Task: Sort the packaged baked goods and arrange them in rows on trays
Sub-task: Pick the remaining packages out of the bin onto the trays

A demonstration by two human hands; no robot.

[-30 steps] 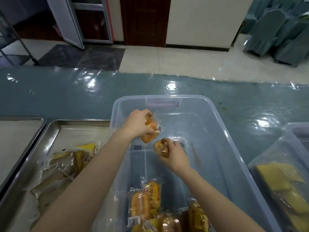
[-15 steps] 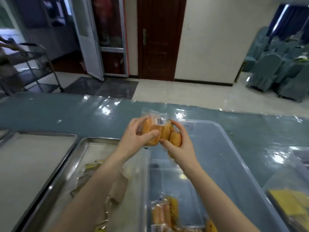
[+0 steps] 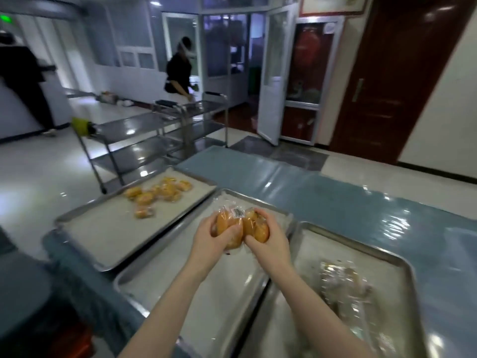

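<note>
Over the middle rectangular steel tray [image 3: 144,293], left hand [image 3: 214,240] and right hand [image 3: 272,242] fingers grip clear-wrapped golden bun packs [image 3: 228,224], just lifted from the bin; placement next.

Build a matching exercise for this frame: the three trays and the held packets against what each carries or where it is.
1. left tray
2. middle tray
3. right tray
4. wrapped buns

A. gripped by left hand and right hand
B. directly below both hands
C. carries clear crinkled packets
D. carries loose golden buns

Pairs: 1-D, 2-B, 3-C, 4-A.
</note>
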